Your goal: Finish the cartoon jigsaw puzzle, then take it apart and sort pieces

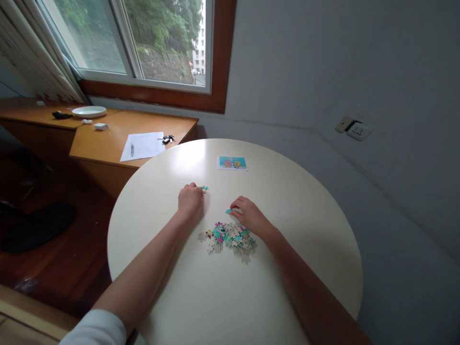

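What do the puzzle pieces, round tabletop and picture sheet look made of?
Puzzle pieces: likely cardboard; some show printed colour, others plain pale faces.
Round tabletop: smooth, glossy cream, with bright glare; maybe laminate or painted wood.
Picture sheet: probably paper or thin card, printed, white-edged; finish unclear.

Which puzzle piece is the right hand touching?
The teal piece at the right hand, just beyond the pile; the other visible ones are in or around that pile, or at the left hand.
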Motion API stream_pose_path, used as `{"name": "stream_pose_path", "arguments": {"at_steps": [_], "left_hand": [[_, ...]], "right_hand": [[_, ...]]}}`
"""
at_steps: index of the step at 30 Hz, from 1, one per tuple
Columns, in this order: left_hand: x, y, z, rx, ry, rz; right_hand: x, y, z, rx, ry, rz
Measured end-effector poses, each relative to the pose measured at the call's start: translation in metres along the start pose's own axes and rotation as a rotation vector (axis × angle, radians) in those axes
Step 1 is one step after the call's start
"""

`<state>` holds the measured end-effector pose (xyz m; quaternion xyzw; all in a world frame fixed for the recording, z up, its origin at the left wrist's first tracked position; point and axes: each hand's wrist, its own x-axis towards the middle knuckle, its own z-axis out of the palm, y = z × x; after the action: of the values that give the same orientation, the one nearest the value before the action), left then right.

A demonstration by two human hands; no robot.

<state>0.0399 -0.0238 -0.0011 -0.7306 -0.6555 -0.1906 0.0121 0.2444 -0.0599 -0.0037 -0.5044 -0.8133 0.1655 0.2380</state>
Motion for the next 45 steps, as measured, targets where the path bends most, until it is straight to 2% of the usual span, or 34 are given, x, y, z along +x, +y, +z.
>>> {"name": "stream_pose_path", "arguments": {"at_steps": [6, 11, 13, 17, 21, 24, 29, 34, 40, 45], "left_hand": [[0.000, 0.002, -0.005, 0.004, -0.038, -0.007], [0.002, 0.000, 0.000, -0.187, 0.004, 0.022], [0.001, 0.002, 0.002, -0.321, 0.010, 0.082], [-0.007, 0.013, 0.005, -0.512, -0.052, 0.300], [-0.015, 0.023, 0.009, -0.582, -0.206, 0.439], [-0.016, 0.025, 0.012, -0.592, -0.259, 0.486], [-0.016, 0.026, 0.015, -0.620, -0.250, 0.449], [-0.017, 0.029, 0.014, -0.626, -0.223, 0.381], [-0.018, 0.030, 0.013, -0.647, -0.146, 0.329], [-0.017, 0.031, 0.014, -0.799, -0.126, 0.247]], "right_hand": [[0.000, 0.004, 0.005, -0.027, 0.036, 0.001], [-0.001, 0.006, 0.005, -0.048, 0.022, 0.006], [-0.001, 0.006, 0.005, -0.041, 0.023, -0.004], [-0.002, 0.005, 0.004, -0.031, 0.022, -0.005], [-0.002, 0.004, 0.003, -0.051, 0.022, 0.009], [-0.002, 0.003, 0.001, -0.048, 0.019, 0.009], [-0.001, 0.001, 0.001, 0.017, 0.025, 0.015], [0.000, 0.003, 0.007, 0.198, 0.075, 0.060], [0.000, 0.006, 0.010, 0.304, 0.132, 0.086], [-0.001, 0.006, 0.009, 0.420, 0.180, 0.080]]}}
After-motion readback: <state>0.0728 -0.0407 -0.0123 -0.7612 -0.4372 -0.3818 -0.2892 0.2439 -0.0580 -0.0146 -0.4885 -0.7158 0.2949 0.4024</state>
